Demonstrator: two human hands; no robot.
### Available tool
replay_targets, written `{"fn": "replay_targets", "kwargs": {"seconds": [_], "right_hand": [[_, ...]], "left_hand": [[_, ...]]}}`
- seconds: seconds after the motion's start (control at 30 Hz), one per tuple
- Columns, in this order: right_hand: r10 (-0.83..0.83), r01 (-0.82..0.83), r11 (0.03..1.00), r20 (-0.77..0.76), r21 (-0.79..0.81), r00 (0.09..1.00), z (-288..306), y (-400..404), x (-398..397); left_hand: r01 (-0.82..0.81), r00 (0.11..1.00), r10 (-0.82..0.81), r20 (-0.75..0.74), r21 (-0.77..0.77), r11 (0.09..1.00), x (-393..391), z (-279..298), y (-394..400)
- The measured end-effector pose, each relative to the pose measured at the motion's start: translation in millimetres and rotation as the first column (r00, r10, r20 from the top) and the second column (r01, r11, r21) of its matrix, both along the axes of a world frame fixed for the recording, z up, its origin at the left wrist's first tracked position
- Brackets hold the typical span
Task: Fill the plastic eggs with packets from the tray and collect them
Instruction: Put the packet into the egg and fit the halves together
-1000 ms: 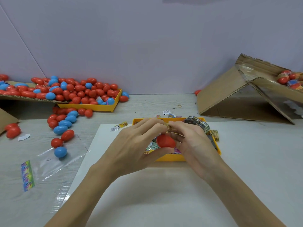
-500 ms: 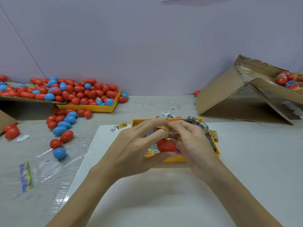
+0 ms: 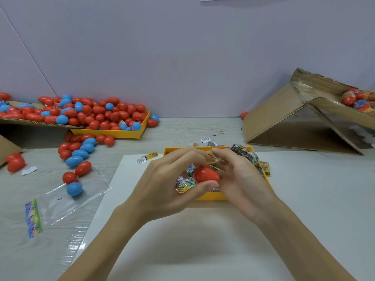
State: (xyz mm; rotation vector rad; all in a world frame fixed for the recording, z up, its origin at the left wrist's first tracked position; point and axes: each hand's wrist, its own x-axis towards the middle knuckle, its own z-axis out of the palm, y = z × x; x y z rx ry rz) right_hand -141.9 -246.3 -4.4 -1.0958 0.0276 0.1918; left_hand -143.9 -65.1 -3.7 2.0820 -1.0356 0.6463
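While both hands meet over the packet tray, the scene reads so:

Left hand point(image 3: 172, 185): fingers curled, thumb under and fingers over the red egg point(image 3: 206, 175), gripping it just above the tray's near half.
Right hand point(image 3: 241, 179): fingers curled toward the left hand, fingertips pinching a gold packet point(image 3: 215, 159) right above the egg; whether it also touches the egg I cannot tell.
Packet tray point(image 3: 211, 196): yellow, on a white sheet point(image 3: 203, 240), mostly hidden by the hands; printed packets point(image 3: 184, 184) show inside it under the egg, and a folded bundle of packets point(image 3: 246, 154) sits at its far right corner.
Stray packets point(image 3: 147, 158): a few on the table just left of the tray.
Egg tray point(image 3: 113, 133): yellow, far left, heaped with red and blue eggs point(image 3: 97, 114).
Loose eggs point(image 3: 78, 157): red and blue, spilled in a line in front of that tray.
Clear bag point(image 3: 67, 201): flat on the table at left, one blue egg on it.
Cardboard box point(image 3: 300, 122): tipped, far right, with wrapped eggs point(image 3: 357, 100) on its upper flap.
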Motion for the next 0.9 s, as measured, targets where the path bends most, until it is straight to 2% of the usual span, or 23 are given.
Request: {"fn": "replay_targets", "kwargs": {"seconds": [0.07,0.13,0.2,0.27,0.33,0.43,0.47,0.5,0.53,0.57,0.6,0.63,0.67,0.7,0.77,0.83,0.9], "right_hand": [[0.006,-0.006,0.999,-0.015,0.040,1.000,0.2,0.6,0.4],[-0.010,0.013,0.997,-0.035,0.078,0.999,0.3,0.8,0.5],[-0.016,0.019,0.998,-0.038,0.068,0.999,1.4,1.6,-0.6],[-0.018,0.020,0.998,-0.036,0.064,0.999,2.6,2.0,-1.8],[-0.021,0.023,0.998,-0.028,0.055,0.999,4.2,2.4,-2.5],[-0.041,0.041,0.999,0.022,-0.006,0.999,4.3,3.6,-3.6],[-0.050,0.052,0.997,0.054,-0.050,0.997,4.1,3.8,-4.2],[-0.061,0.069,0.993,0.089,-0.100,0.994,3.3,3.9,-4.7],[-0.078,0.094,0.985,0.116,-0.146,0.990,2.5,4.4,-5.2],[-0.105,0.129,0.974,0.134,-0.187,0.985,1.2,4.7,-5.5],[-0.139,0.169,0.961,0.143,-0.221,0.980,0.2,5.6,-5.2],[-0.173,0.205,0.948,0.147,-0.245,0.974,-1.1,6.5,-5.0],[-0.198,0.231,0.938,0.148,-0.259,0.969,-2.2,7.6,-4.7],[-0.218,0.250,0.930,0.144,-0.268,0.965,-3.0,8.3,-4.6],[-0.229,0.256,0.923,0.125,-0.286,0.965,-3.2,8.3,-4.7],[-0.205,0.220,0.941,0.083,-0.258,0.975,-3.0,6.7,-4.2],[-0.173,0.172,0.969,0.011,-0.180,0.985,-1.3,5.4,-3.3]], "left_hand": [[-0.018,0.995,0.010,-0.099,-0.082,0.996,-2.5,0.9,-2.3],[-0.039,0.967,-0.022,-0.255,-0.232,0.972,-4.3,3.3,-4.4],[-0.034,0.904,-0.132,-0.406,-0.378,0.925,-3.8,7.1,-4.7],[-0.003,0.830,-0.260,-0.494,-0.469,0.883,-2.0,10.6,-3.7],[0.017,0.775,-0.315,-0.548,-0.480,0.877,-1.4,12.4,-3.3],[0.063,0.759,-0.281,-0.587,-0.364,0.929,-1.9,9.0,-0.9],[0.089,0.797,-0.239,-0.554,-0.283,0.955,-1.8,7.8,0.6],[0.105,0.873,-0.170,-0.457,-0.163,0.981,-0.9,6.4,2.7],[0.085,0.953,-0.085,-0.290,-0.012,0.996,0.6,5.0,4.6],[0.024,0.996,-0.012,-0.091,0.132,0.991,2.6,3.9,6.0],[-0.040,0.998,0.027,0.062,0.223,0.974,4.3,3.4,6.7],[-0.074,0.991,0.041,0.130,0.259,0.963,5.1,2.8,6.6],[-0.066,0.992,0.037,0.119,0.247,0.967,5.0,2.1,5.5],[-0.030,0.999,0.021,0.047,0.198,0.980,4.2,0.7,3.8],[0.040,0.976,-0.036,-0.214,0.014,0.999,2.5,-1.5,-0.1],[0.054,0.867,-0.133,-0.480,-0.175,0.983,0.7,0.1,-3.4],[0.031,0.775,-0.229,-0.589,-0.327,0.945,-0.1,3.0,-4.7]]}}
